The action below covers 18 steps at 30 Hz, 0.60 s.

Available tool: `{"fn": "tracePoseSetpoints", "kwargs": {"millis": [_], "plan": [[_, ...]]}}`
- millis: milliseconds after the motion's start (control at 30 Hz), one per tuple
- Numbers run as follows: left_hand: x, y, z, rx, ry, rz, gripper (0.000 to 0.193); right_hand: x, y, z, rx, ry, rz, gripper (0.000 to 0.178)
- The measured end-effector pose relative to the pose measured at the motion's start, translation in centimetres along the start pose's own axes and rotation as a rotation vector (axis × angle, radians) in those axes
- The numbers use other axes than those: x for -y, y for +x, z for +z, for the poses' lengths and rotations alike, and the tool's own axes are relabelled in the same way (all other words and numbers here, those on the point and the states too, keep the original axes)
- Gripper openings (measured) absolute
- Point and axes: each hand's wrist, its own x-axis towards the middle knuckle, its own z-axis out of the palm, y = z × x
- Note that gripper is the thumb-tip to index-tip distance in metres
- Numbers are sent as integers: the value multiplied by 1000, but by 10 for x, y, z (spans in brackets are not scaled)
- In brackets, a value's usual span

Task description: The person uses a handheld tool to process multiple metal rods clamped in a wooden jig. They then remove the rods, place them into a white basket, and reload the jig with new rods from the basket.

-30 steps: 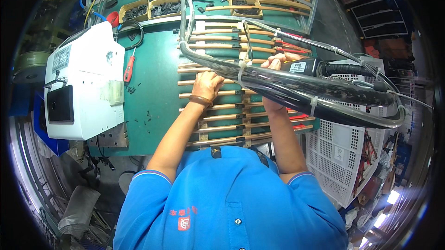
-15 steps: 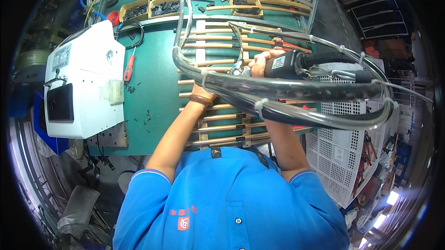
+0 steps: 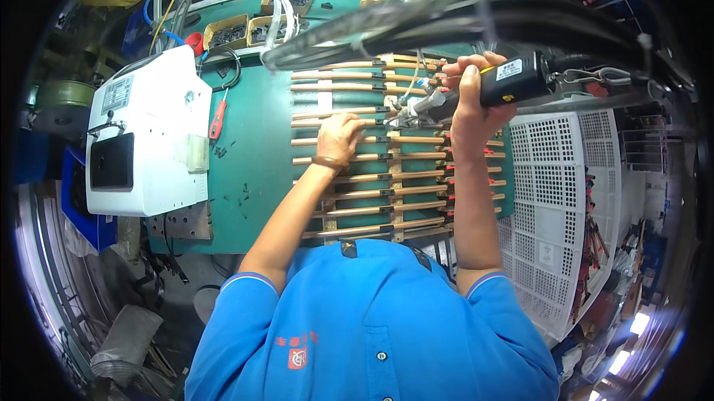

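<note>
The hoses (image 3: pixel 461 18) are now up at one o'clock, so more sticks (image 3: pixel 357 178) show. My right hand (image 3: pixel 476 107) grips a tool (image 3: pixel 520 88); I can't tell if my left hand (image 3: pixel 340 138) pinches.

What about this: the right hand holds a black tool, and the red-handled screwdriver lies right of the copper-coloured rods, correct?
Not quite: in the head view, the red-handled screwdriver lies left of the copper-coloured rods. The right hand does hold a black tool.
</note>
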Motion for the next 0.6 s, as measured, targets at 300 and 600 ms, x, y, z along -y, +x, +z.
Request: {"fn": "tracePoseSetpoints", "kwargs": {"millis": [300,600], "plan": [[1,24,37,134,193,-11,22,-25,-3,-5,6,39,69,25],[5,18,44,85,84,-34,20,-66,-18,-16,-56,-485,-363,34]]}}
